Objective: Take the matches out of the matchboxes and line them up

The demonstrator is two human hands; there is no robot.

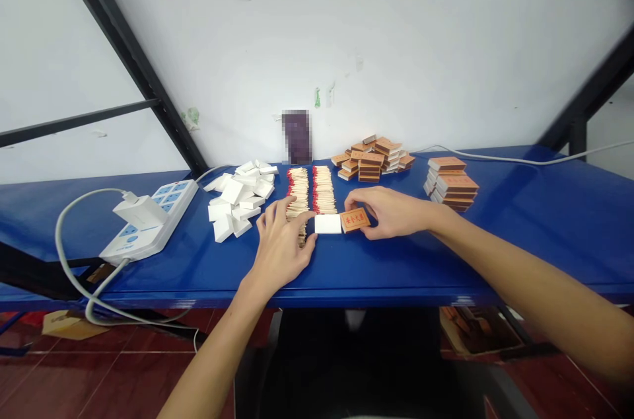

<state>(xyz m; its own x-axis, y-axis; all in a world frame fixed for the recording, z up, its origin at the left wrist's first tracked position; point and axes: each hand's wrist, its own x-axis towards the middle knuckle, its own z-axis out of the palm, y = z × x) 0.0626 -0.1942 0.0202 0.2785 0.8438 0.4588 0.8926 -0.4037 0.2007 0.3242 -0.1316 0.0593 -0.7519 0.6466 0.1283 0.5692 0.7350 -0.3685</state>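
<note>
My left hand [282, 244] rests on the blue table [386, 267], fingers bent over the near end of the left row of red-tipped matches [298, 191], thumb touching a white inner tray [327, 223]. My right hand [391, 211] pinches an orange matchbox sleeve [354, 219] that lies against the tray's right end. A second row of matches [323, 189] lies just behind the tray.
A heap of white inner trays [240, 197] lies to the left. A white power strip [148, 221] with a plugged adapter sits further left, its cable hanging over the edge. Orange matchboxes are piled at the back [374, 158] and stacked on the right [450, 182].
</note>
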